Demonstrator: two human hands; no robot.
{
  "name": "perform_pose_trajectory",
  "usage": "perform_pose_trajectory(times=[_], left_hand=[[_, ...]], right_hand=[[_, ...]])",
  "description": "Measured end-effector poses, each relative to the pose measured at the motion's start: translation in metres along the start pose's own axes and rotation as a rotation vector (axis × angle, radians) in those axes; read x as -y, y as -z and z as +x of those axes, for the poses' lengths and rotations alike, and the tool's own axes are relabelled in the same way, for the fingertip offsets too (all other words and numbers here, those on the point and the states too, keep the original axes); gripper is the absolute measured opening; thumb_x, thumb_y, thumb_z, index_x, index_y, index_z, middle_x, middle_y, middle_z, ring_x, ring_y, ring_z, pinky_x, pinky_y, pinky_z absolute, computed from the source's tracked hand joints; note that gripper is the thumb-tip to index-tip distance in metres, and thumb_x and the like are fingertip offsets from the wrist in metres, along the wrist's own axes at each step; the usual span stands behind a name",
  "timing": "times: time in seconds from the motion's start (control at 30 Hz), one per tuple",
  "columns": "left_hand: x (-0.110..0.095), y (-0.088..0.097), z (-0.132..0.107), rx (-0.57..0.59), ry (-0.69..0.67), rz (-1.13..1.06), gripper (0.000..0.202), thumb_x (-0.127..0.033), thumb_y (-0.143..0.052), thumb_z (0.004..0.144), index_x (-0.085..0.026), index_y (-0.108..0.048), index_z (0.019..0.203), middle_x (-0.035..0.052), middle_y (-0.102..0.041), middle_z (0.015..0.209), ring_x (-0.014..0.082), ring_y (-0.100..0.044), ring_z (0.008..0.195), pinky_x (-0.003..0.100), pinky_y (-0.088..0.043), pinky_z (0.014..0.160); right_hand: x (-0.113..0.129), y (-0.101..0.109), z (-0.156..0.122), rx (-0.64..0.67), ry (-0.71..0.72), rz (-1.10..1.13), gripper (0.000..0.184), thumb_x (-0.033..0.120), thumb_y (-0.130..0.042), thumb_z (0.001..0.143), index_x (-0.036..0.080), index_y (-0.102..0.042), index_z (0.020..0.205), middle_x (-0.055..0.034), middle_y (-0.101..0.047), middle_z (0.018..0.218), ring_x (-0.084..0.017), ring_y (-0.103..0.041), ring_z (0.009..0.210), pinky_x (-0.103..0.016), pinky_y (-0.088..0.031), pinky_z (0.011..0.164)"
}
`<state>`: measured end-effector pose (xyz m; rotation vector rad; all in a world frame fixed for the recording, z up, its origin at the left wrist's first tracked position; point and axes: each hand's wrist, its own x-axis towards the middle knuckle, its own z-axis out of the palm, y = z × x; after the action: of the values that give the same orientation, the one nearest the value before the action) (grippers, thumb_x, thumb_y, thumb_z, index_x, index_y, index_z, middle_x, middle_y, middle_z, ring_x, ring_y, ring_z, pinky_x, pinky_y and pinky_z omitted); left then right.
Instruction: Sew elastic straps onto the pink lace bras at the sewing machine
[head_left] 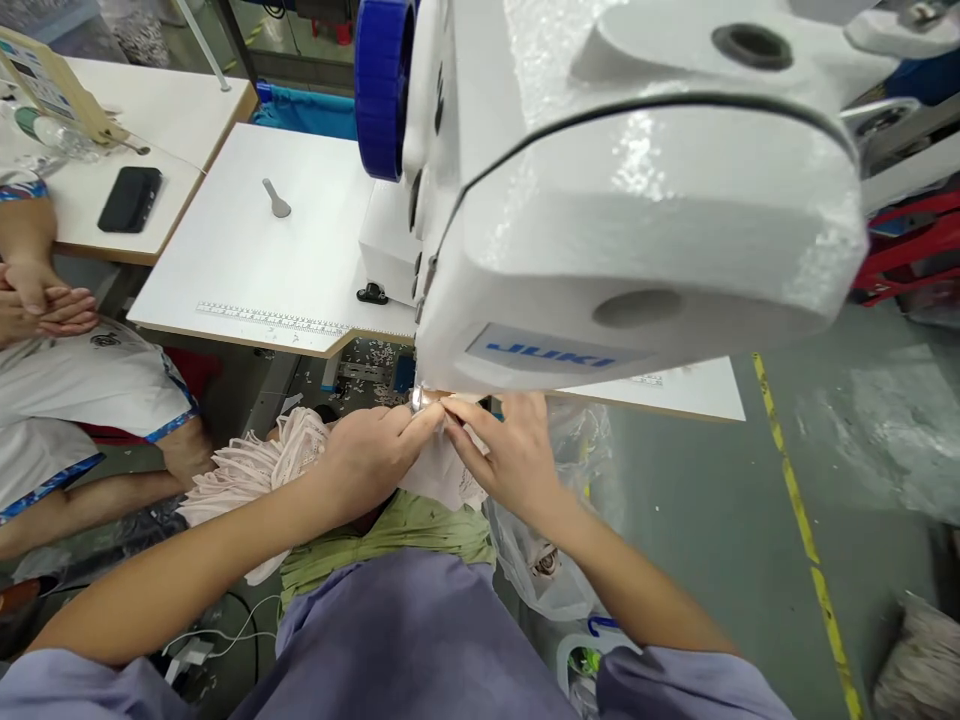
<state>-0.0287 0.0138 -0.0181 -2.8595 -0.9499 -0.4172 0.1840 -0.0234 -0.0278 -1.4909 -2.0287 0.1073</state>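
Just below the head of a white sewing machine, my two hands meet at the needle area. My left hand is closed with thumb and finger pinching the edge of a pale pink fabric piece. Fingertips of my right hand pinch the same fabric from the other side, close to the left fingertips. The fabric hangs down between both hands over my lap. A thick bundle of pale pink fabric pieces lies by my left forearm. The needle itself is hidden behind my fingers and the machine head.
A white table with a printed ruler holds a small grey tool. At the left sits another person with clasped hands, near a black phone-like object. A clear plastic bag hangs at my right. Yellow tape marks the floor.
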Motion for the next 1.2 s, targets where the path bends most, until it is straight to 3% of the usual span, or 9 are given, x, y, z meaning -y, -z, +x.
perform_pose_trajectory(times=[0.13,0.23,0.33,0.43,0.53,0.67,0.87,1.0,1.2], left_hand=[[0.027,-0.006,0.003,0.026,-0.209,-0.056,0.049,-0.002,-0.045,0.085,-0.017,-0.049,0.131,-0.0026,-0.052,0.064,0.0145,-0.047,0.052,0.029,-0.024,0.046],[0.047,-0.013,0.009,0.07,-0.352,-0.088,0.05,-0.004,-0.047,0.086,-0.023,-0.051,0.132,-0.0017,-0.056,0.068,0.014,-0.049,0.054,0.028,-0.023,0.046],[0.044,-0.012,0.012,0.101,-0.304,-0.053,0.042,-0.008,-0.047,0.087,-0.024,-0.057,0.125,-0.0014,-0.054,0.063,0.0143,-0.05,0.052,0.029,-0.018,0.045],[0.024,-0.001,0.013,0.07,-0.223,0.006,0.042,-0.005,-0.044,0.085,-0.019,-0.059,0.12,-0.0017,-0.052,0.058,0.0139,-0.048,0.048,0.029,-0.016,0.043],[0.001,0.01,0.013,0.052,-0.127,0.051,0.038,-0.004,-0.042,0.087,-0.015,-0.058,0.12,-0.0019,-0.051,0.056,0.0131,-0.046,0.045,0.028,-0.019,0.041],[-0.018,0.014,0.015,0.068,-0.013,0.104,0.036,-0.007,-0.043,0.09,-0.012,-0.054,0.124,0.0001,-0.055,0.059,0.0138,-0.051,0.047,0.028,-0.025,0.041],[-0.024,0.011,0.021,0.052,0.045,0.134,0.029,-0.007,-0.044,0.088,-0.01,-0.058,0.113,0.0005,-0.055,0.059,0.0165,-0.053,0.047,0.03,-0.028,0.042],[-0.025,0.012,0.025,0.057,0.066,0.126,0.028,-0.004,-0.043,0.085,-0.01,-0.06,0.107,0.0007,-0.056,0.059,0.0168,-0.053,0.046,0.03,-0.027,0.042],[-0.025,0.013,0.028,0.057,0.076,0.12,0.022,-0.004,-0.045,0.082,-0.012,-0.06,0.096,0.0002,-0.055,0.057,0.0176,-0.053,0.046,0.031,-0.027,0.041]], right_hand=[[0.001,-0.008,-0.007,-0.117,-0.039,0.012,0.027,0.022,-0.062,0.09,0.032,-0.072,0.113,-0.0085,-0.062,0.104,-0.027,-0.056,0.105,-0.046,-0.04,0.097],[0.003,-0.013,-0.012,-0.071,-0.103,0.111,0.027,0.022,-0.058,0.093,0.031,-0.071,0.114,-0.0066,-0.063,0.098,-0.023,-0.06,0.097,-0.039,-0.046,0.088],[0.006,-0.025,-0.026,-0.054,-0.262,0.333,0.036,0.028,-0.056,0.095,0.027,-0.055,0.132,-0.0062,-0.063,0.102,-0.019,-0.064,0.09,-0.033,-0.051,0.076],[0.008,-0.036,-0.037,-0.091,-0.426,0.533,0.053,0.034,-0.056,0.096,0.024,-0.034,0.143,-0.0087,-0.059,0.112,-0.014,-0.061,0.068,-0.03,-0.051,0.062],[0.007,-0.032,-0.033,-0.058,-0.43,0.484,0.041,0.033,-0.052,0.096,0.023,-0.046,0.136,-0.0126,-0.055,0.122,-0.012,-0.057,0.067,-0.031,-0.051,0.066],[0.0,-0.013,-0.012,0.002,-0.363,0.366,0.023,0.029,-0.05,0.095,0.024,-0.065,0.113,-0.0082,-0.059,0.101,-0.02,-0.057,0.083,-0.033,-0.05,0.073],[-0.018,-0.004,0.014,0.131,-0.348,0.363,0.015,0.026,-0.056,0.087,0.022,-0.059,0.073,-0.0036,-0.055,0.075,-0.02,-0.055,0.074,-0.032,-0.046,0.066],[-0.027,-0.003,0.026,0.202,-0.373,0.439,0.013,0.028,-0.056,0.084,0.021,-0.056,0.072,-0.0024,-0.06,0.075,-0.02,-0.058,0.075,-0.033,-0.048,0.071],[-0.034,-0.001,0.038,0.182,-0.324,0.539,0.009,0.027,-0.06,0.08,0.021,-0.066,0.08,-0.0043,-0.068,0.088,-0.025,-0.064,0.088,-0.036,-0.052,0.08]])
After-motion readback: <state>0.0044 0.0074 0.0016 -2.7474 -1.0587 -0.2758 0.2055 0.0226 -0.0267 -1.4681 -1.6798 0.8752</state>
